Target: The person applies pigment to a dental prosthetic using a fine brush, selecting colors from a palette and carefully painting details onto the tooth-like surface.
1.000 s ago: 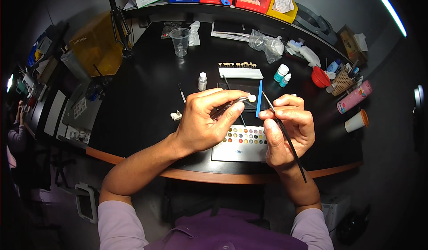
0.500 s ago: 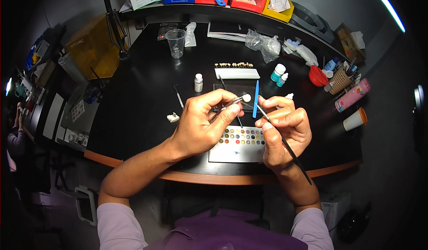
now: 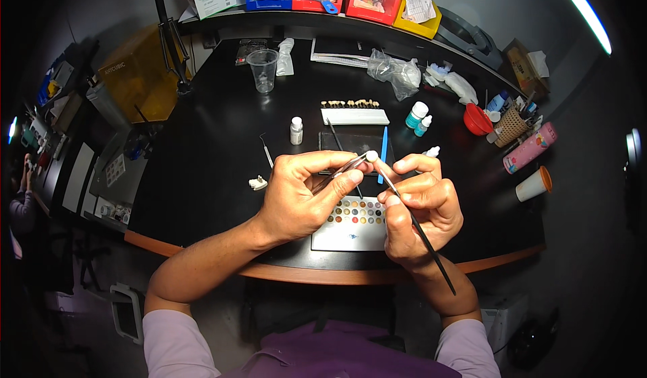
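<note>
My left hand point(image 3: 296, 193) is closed around metal tweezers point(image 3: 348, 166), whose tips grip a small white dental crown point(image 3: 371, 155). In my right hand point(image 3: 424, 209) is a slim dark-handled paintbrush point(image 3: 428, 244), pinched near its bristle end. Its tip points up at the crown and appears to touch it or come very near. Below the hands lies a white palette point(image 3: 347, 243) with rows of coloured paint wells, partly covered by my right hand. Behind them are a blue stick point(image 3: 385, 146) and a dark tray point(image 3: 344, 142), partly hidden by my fingers.
A tooth shade guide point(image 3: 355, 116) sits behind the dark tray. Around it stand a small bottle point(image 3: 296, 131), a clear plastic cup point(image 3: 263, 75) and green-labelled bottles point(image 3: 416, 115). A tooth model piece point(image 3: 257, 183) and hooked probe point(image 3: 267, 152) lie left; a red bowl point(image 3: 478, 119) stands right.
My right hand has moved slightly left, bringing the brush tip to the crown. The tweezers still hold the crown, which is turned a little. The whole view has shifted slightly.
</note>
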Demonstrator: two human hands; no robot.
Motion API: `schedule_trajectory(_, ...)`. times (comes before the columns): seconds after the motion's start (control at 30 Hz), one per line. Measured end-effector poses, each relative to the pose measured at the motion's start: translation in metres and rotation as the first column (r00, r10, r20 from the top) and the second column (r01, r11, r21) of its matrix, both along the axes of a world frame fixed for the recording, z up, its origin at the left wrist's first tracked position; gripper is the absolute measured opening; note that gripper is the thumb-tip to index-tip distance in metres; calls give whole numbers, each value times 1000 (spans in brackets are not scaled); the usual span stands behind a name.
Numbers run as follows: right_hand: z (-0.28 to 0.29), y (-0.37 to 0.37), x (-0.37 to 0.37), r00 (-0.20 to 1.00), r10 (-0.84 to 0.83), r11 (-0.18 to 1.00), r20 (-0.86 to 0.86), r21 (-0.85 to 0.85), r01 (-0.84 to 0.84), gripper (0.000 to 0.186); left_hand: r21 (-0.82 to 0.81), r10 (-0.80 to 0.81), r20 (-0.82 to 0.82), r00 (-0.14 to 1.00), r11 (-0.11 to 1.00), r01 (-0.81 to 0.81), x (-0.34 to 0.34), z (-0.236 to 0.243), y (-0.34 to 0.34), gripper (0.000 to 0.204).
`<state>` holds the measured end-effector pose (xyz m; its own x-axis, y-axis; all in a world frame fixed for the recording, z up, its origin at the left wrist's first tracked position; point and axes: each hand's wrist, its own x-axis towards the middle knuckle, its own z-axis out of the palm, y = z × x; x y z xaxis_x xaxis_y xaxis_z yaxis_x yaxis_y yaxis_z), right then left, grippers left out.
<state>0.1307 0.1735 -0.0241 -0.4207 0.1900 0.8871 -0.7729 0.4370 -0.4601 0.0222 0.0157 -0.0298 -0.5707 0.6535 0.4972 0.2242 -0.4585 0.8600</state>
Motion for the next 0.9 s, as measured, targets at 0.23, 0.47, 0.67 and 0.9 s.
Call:
schedule_trajectory(0.23, 1, 4, 0, 992, -122, 981, -37, 148, 126, 26, 16, 37, -27, 999, 999, -36, 2, 1, 1, 19)
schedule_trajectory(0.47, 4, 4, 2, 991, -122, 975, -50, 180, 129, 26, 8, 53, -103, 993, 999, -53, -1, -4, 0, 19)
schedule_trajectory(0.67, -1, 6, 2, 997, -75, 995, 11, 69, 75, 23, 33, 59, -82, 995, 998, -56, 0, -2, 1, 18)
schedule_trajectory(0.9, -1, 5, 1, 996, -91, 993, 13, 74, 90, 24, 17, 87, -169, 982, 996, -86, -2, -2, 0, 19)
